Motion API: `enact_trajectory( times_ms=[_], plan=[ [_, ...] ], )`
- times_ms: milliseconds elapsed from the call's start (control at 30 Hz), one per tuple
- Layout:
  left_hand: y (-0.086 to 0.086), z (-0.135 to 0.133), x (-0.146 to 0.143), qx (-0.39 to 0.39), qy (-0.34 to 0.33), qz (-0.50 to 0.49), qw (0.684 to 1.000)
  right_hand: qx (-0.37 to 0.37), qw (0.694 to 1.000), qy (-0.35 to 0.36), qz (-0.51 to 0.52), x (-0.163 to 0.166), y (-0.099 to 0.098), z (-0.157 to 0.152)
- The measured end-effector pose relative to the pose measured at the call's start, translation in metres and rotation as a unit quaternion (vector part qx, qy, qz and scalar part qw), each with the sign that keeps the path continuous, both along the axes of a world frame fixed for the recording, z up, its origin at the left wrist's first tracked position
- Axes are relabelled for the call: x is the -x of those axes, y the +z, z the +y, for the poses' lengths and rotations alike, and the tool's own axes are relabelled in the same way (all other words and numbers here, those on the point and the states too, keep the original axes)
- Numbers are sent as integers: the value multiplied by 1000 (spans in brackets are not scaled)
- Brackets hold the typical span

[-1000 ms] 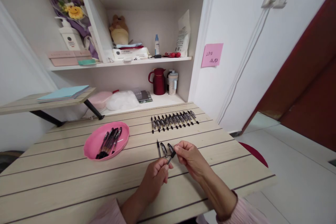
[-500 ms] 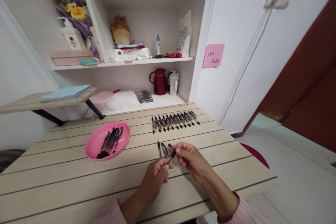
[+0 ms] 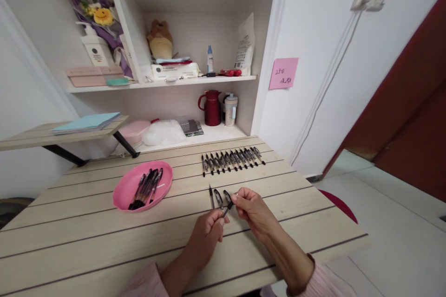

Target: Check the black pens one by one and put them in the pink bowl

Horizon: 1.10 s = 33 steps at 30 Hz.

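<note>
Landmark: the round pink plastic tray (image 3: 126, 190) on the pale slatted wooden surface (image 3: 87, 241); every place below is told from it.
Left hand: the left hand (image 3: 206, 231) is to the right of the tray and nearer the person, fingers curled shut around the lower end of a slim black pen (image 3: 227, 207).
Right hand: the right hand (image 3: 251, 209) is farther right of the tray, thumb and forefinger pinched narrow on the pen's upper end, where a small cap or tip part sits; which it is cannot be told.
Pen held: it slants between both hands, lifted just above the surface, right of the tray.
Change: since a second ago the two hands have stayed almost in place; the right fingertips shifted slightly along the pen's end and came back. The pen has not been set down, so the fitting at its end looks still in hand.
Short row: three more black pens (image 3: 217, 197) lie side by side just beyond the hands, right of the tray.
Long row: a line of many black pens (image 3: 232, 159) lies right of the tray and farther from the person.
In the tray: a bunch of loose black pens (image 3: 146, 187).
</note>
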State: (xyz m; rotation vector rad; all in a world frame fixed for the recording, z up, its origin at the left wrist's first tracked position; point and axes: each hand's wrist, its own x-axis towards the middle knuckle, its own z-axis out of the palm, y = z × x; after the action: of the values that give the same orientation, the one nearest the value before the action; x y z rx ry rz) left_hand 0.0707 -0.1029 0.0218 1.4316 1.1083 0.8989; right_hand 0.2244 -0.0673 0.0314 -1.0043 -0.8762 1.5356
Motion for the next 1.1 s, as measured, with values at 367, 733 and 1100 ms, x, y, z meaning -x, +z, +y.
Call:
enact_trajectory(
  times_ms=[367,733,1100],
  plan=[
    [-5,1,1,-11,9,8,1000,-18,1000,24,-2,-1,6,-1],
    [-1,8,0,78,118,-107,984,-138,835,-27,-532,-8,-4,44],
    [1,7,2,85,102,-96,987,-124,838,-19,-531,-1,-16,50]
  ],
)
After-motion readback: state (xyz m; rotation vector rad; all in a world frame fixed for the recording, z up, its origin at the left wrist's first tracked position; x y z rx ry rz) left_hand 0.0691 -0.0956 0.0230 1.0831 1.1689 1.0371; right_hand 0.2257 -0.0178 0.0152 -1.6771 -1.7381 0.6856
